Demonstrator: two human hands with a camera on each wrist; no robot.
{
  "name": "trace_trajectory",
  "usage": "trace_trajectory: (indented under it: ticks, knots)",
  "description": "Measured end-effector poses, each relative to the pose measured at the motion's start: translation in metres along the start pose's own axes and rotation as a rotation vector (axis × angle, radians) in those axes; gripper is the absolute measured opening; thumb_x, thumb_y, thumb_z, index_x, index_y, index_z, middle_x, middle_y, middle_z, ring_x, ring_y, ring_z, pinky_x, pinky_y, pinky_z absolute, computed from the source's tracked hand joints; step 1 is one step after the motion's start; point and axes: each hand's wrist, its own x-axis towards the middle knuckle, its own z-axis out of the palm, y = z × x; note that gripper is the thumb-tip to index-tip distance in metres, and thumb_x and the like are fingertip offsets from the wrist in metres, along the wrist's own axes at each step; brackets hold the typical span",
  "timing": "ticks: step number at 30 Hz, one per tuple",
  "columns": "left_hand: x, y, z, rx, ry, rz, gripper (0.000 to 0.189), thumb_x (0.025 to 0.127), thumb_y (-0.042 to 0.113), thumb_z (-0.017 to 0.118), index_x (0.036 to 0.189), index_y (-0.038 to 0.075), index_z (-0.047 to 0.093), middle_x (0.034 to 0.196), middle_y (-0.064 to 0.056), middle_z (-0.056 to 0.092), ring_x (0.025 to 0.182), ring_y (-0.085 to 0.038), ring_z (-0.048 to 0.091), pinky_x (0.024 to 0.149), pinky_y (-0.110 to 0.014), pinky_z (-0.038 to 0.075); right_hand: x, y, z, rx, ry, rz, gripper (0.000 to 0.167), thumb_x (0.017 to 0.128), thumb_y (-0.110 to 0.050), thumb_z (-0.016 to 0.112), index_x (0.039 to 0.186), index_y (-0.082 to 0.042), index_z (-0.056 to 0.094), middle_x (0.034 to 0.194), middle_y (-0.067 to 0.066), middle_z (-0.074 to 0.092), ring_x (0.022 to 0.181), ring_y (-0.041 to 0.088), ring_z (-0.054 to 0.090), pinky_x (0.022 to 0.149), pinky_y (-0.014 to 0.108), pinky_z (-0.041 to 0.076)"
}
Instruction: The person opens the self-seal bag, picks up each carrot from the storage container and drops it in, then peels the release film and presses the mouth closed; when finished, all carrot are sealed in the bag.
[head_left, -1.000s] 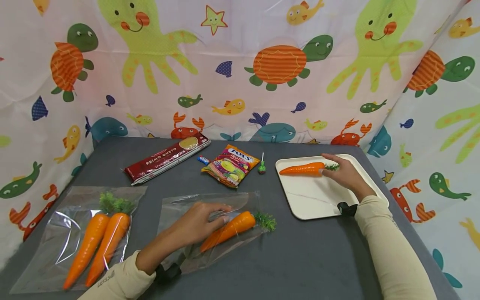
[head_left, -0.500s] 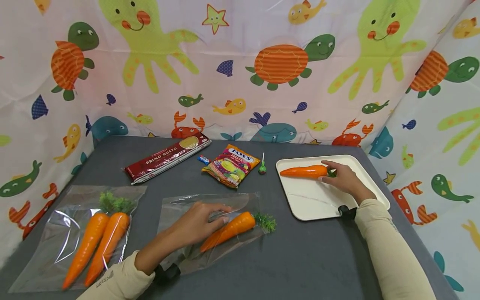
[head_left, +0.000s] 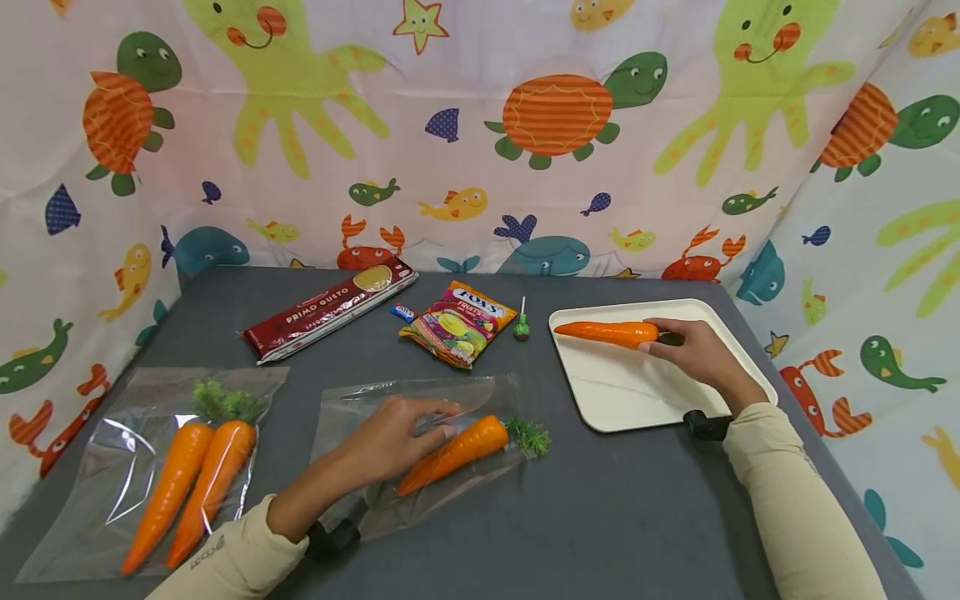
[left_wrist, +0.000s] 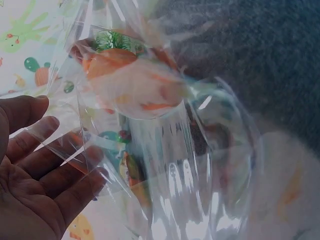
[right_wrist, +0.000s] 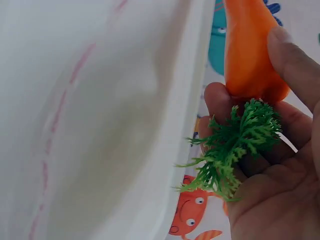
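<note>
My right hand [head_left: 697, 354] pinches an orange toy carrot [head_left: 607, 333] by its thick end, over the white tray [head_left: 637, 417]. In the right wrist view the thumb lies on the carrot [right_wrist: 250, 50], with its green leaves [right_wrist: 245, 140] against the palm. Whether its tip touches the tray is unclear. My left hand [head_left: 397, 442] rests at a clear plastic bag [head_left: 480, 390], thumb and fingers apart. Film lies across those loosely extended fingers in the left wrist view. Inside this bag is a second carrot [head_left: 457, 454], its leaves poking out of the right end.
At left lies another clear bag [head_left: 97, 525] with two carrots [head_left: 202, 492]. Behind are a dark red PRIMO GUSTO packet [head_left: 330, 308], a small blue sweet [head_left: 402, 312], a FOX'S candy bag [head_left: 459, 325] and a green lollipop [head_left: 521, 325]. A printed curtain [head_left: 450, 242] borders the grey table [head_left: 540, 517].
My right hand has shifted toward the carrot's leafy end and now covers most of its leaves. The carrot has moved slightly upward against the tray. My left hand stays in place.
</note>
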Motion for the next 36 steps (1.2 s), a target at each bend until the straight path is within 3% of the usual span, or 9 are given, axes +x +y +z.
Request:
trace_trajectory:
  ticks: [2,13,16,19,20,23,26,32,36]
  knots:
    - [0.0,0.0,0.0,0.007,0.009,0.002,0.034,0.098,0.026,0.062,0.127,0.009,0.064,0.125,-0.002,0.065,0.102,-0.011,0.065,0.092,-0.042,0.051,-0.003,-0.005,-0.002,0.011,0.005,-0.002,0.063,0.09,-0.038,0.07,0.135,0.004,0.054,0.119,0.022,0.061,0.096,0.03,0.054,0.073,0.017,0.049]
    - [0.0,0.001,0.002,-0.007,0.05,-0.002,0.032,0.096,0.023,0.064,0.125,0.008,0.065,0.123,-0.005,0.065,0.107,-0.018,0.064,0.092,-0.045,0.05,-0.019,-0.044,-0.004,0.121,-0.072,-0.082,0.058,0.091,-0.032,0.071,0.135,0.002,0.055,0.113,0.017,0.064,0.091,0.03,0.057,0.074,0.022,0.053]
    - [0.0,0.001,0.003,-0.014,0.052,-0.024,0.033,0.097,0.023,0.064,0.126,0.008,0.064,0.122,-0.006,0.066,0.097,-0.015,0.065,0.09,-0.047,0.051,-0.024,-0.053,-0.003,0.15,-0.091,-0.116,0.056,0.091,-0.029,0.071,0.135,0.002,0.056,0.112,0.016,0.065,0.091,0.029,0.058,0.075,0.023,0.054]
    - [0.001,0.001,0.003,-0.017,0.046,-0.046,0.034,0.097,0.023,0.063,0.127,0.008,0.063,0.107,-0.005,0.07,0.064,-0.01,0.056,0.085,-0.045,0.052,-0.028,-0.06,-0.002,0.17,-0.101,-0.133,0.053,0.091,-0.027,0.071,0.134,0.001,0.057,0.111,0.015,0.065,0.091,0.028,0.059,0.076,0.024,0.054]
    - [0.001,0.001,0.004,-0.009,0.048,-0.051,0.034,0.097,0.024,0.064,0.127,0.008,0.063,0.106,-0.004,0.07,0.064,-0.009,0.054,0.084,-0.044,0.052,-0.029,-0.062,-0.002,0.173,-0.105,-0.137,0.052,0.091,-0.026,0.071,0.133,0.001,0.057,0.111,0.014,0.065,0.091,0.028,0.059,0.076,0.025,0.054]
    - [0.0,0.001,0.004,0.01,0.055,-0.056,0.034,0.096,0.023,0.065,0.126,0.009,0.063,0.106,-0.004,0.07,0.07,-0.01,0.06,0.085,-0.043,0.053,-0.032,-0.066,-0.001,0.173,-0.117,-0.153,0.05,0.091,-0.025,0.072,0.132,-0.001,0.059,0.11,0.012,0.066,0.091,0.029,0.059,0.076,0.027,0.054]
    - [0.001,0.001,0.005,0.025,0.065,-0.052,0.032,0.095,0.022,0.066,0.124,0.009,0.065,0.12,-0.005,0.066,0.103,-0.015,0.064,0.089,-0.045,0.052,-0.034,-0.069,0.0,0.167,-0.127,-0.167,0.049,0.09,-0.025,0.072,0.131,-0.001,0.06,0.108,0.01,0.066,0.09,0.029,0.059,0.075,0.028,0.054]
    - [0.001,0.001,0.005,0.008,0.058,-0.053,0.033,0.095,0.021,0.066,0.125,0.007,0.064,0.121,-0.006,0.066,0.106,-0.02,0.064,0.09,-0.046,0.051,-0.038,-0.071,0.006,0.181,-0.157,-0.196,0.045,0.089,-0.02,0.074,0.128,-0.002,0.062,0.104,0.009,0.066,0.088,0.027,0.06,0.074,0.029,0.054]
    - [0.0,-0.001,0.005,-0.003,0.065,-0.042,0.031,0.095,0.021,0.066,0.123,0.007,0.064,0.119,-0.006,0.067,0.1,-0.019,0.064,0.088,-0.046,0.052,-0.04,-0.075,0.013,0.185,-0.189,-0.25,0.043,0.088,-0.016,0.074,0.128,-0.002,0.062,0.104,0.007,0.067,0.087,0.025,0.06,0.073,0.028,0.054]
